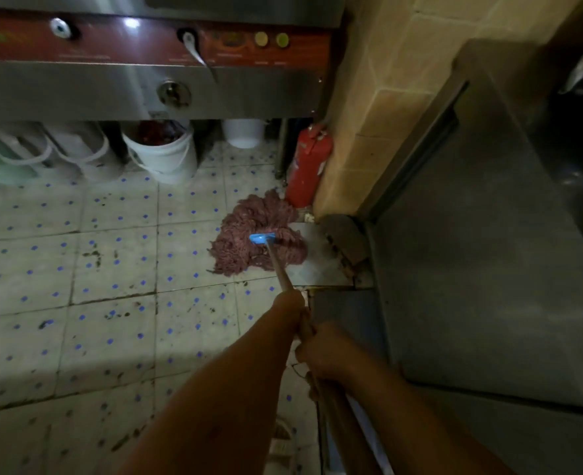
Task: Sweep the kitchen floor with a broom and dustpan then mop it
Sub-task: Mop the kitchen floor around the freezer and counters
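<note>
Both hands grip the long wooden mop handle [278,269]: the left hand [288,305] lower down, the right hand [320,351] above it. The purplish string mop head [249,234] with its blue clamp lies spread on the dotted tiled floor [111,269], at the wall corner beside a red fire extinguisher [308,166].

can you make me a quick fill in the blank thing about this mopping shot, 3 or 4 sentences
1. Both hands grip the wooden ____ of the mop, the left hand further down than the right hand.
2. The mop head lies on the tiled floor near a ____ fire extinguisher.
3. The clamp that joins the handle to the strands is ____ in colour.
4. Under the steel counter stand several white ____.

Missing words: handle; red; blue; buckets
</note>
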`<move>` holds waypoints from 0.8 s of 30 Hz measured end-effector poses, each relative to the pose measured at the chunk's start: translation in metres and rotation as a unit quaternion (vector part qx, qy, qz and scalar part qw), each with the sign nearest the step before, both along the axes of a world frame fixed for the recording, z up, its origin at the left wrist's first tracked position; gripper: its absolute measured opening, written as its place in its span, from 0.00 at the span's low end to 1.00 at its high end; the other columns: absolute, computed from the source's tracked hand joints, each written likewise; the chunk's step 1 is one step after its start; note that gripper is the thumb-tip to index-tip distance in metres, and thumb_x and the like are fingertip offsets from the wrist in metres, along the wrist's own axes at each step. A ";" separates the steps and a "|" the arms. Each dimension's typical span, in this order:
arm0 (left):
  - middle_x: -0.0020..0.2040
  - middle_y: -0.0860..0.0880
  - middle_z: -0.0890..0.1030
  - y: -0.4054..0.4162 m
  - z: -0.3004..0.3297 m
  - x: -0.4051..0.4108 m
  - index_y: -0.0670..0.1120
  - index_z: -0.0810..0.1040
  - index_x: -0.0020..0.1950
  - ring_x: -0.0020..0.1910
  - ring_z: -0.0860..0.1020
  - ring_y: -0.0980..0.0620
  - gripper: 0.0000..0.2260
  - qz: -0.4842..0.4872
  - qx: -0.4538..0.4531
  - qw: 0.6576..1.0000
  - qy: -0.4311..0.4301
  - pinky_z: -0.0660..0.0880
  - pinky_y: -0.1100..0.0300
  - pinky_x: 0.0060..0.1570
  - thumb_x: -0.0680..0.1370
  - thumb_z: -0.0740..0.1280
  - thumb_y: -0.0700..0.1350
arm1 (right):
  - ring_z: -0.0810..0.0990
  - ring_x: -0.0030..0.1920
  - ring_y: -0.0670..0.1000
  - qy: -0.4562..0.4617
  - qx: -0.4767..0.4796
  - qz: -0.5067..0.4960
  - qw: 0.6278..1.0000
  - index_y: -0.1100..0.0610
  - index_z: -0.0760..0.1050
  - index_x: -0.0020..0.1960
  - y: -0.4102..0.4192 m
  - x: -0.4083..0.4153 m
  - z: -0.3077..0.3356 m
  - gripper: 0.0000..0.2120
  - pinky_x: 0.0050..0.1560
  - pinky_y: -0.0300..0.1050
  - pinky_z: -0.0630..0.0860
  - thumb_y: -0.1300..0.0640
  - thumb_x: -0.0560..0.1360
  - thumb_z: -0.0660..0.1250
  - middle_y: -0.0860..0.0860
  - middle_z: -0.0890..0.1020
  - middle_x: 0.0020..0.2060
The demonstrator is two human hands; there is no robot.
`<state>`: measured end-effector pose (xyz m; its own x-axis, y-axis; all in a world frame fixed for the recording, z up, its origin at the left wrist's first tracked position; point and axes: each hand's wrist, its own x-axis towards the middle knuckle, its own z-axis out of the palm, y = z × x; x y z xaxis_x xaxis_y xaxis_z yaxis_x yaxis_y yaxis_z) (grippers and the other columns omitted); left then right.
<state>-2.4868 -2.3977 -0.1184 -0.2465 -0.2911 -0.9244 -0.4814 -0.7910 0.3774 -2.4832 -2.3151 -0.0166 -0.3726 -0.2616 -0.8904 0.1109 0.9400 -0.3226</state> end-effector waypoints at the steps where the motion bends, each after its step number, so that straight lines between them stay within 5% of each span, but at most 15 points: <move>1: 0.34 0.44 0.69 -0.007 0.001 0.010 0.35 0.70 0.63 0.30 0.70 0.49 0.15 0.024 0.006 1.000 -0.004 0.73 0.57 0.32 0.82 0.56 0.44 | 0.78 0.31 0.52 -0.005 -0.002 0.015 1.000 0.62 0.74 0.55 -0.007 0.009 0.001 0.09 0.32 0.43 0.79 0.63 0.76 0.62 0.55 0.77 0.36; 3: 0.34 0.44 0.69 -0.021 0.003 0.035 0.36 0.68 0.64 0.28 0.69 0.51 0.15 0.044 0.001 0.999 -0.005 0.67 0.61 0.25 0.82 0.56 0.43 | 0.78 0.35 0.54 -0.016 -0.010 0.045 0.999 0.63 0.74 0.56 -0.022 0.030 0.002 0.10 0.45 0.51 0.81 0.63 0.76 0.62 0.56 0.76 0.36; 8: 0.35 0.43 0.69 -0.067 0.009 0.118 0.36 0.67 0.66 0.29 0.69 0.52 0.15 0.091 -0.020 0.995 -0.034 0.66 0.61 0.24 0.82 0.56 0.43 | 0.82 0.44 0.58 -0.050 -0.023 0.108 0.993 0.63 0.71 0.62 -0.068 0.097 0.008 0.14 0.50 0.52 0.81 0.62 0.77 0.61 0.58 0.79 0.42; 13: 0.35 0.43 0.69 -0.113 0.009 0.199 0.36 0.68 0.64 0.29 0.68 0.51 0.14 0.131 -0.036 0.988 -0.080 0.67 0.60 0.23 0.82 0.55 0.42 | 0.81 0.37 0.54 -0.098 -0.013 0.148 0.984 0.58 0.68 0.61 -0.112 0.161 0.013 0.13 0.45 0.51 0.82 0.61 0.77 0.60 0.57 0.77 0.41; 19: 0.33 0.44 0.69 -0.151 0.003 0.281 0.38 0.66 0.52 0.27 0.67 0.52 0.09 0.147 -0.036 0.980 -0.127 0.65 0.66 0.17 0.83 0.55 0.44 | 0.81 0.49 0.56 -0.095 -0.047 0.223 0.969 0.58 0.69 0.61 -0.151 0.228 0.008 0.13 0.53 0.49 0.80 0.60 0.77 0.61 0.55 0.76 0.45; 24: 0.32 0.44 0.68 -0.160 -0.002 0.275 0.37 0.67 0.46 0.28 0.66 0.52 0.11 0.147 -0.033 0.979 -0.139 0.64 0.70 0.14 0.83 0.55 0.43 | 0.77 0.43 0.52 -0.046 -0.059 0.219 0.973 0.60 0.69 0.63 -0.156 0.221 0.006 0.14 0.41 0.41 0.76 0.58 0.78 0.61 0.54 0.75 0.46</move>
<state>-2.2113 -2.5578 -0.1201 0.1153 -0.3728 -0.9207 -0.3273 -0.8894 0.3191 -2.2625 -2.4714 -0.0107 -0.1222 -0.4792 -0.8691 -0.2584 0.8609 -0.4383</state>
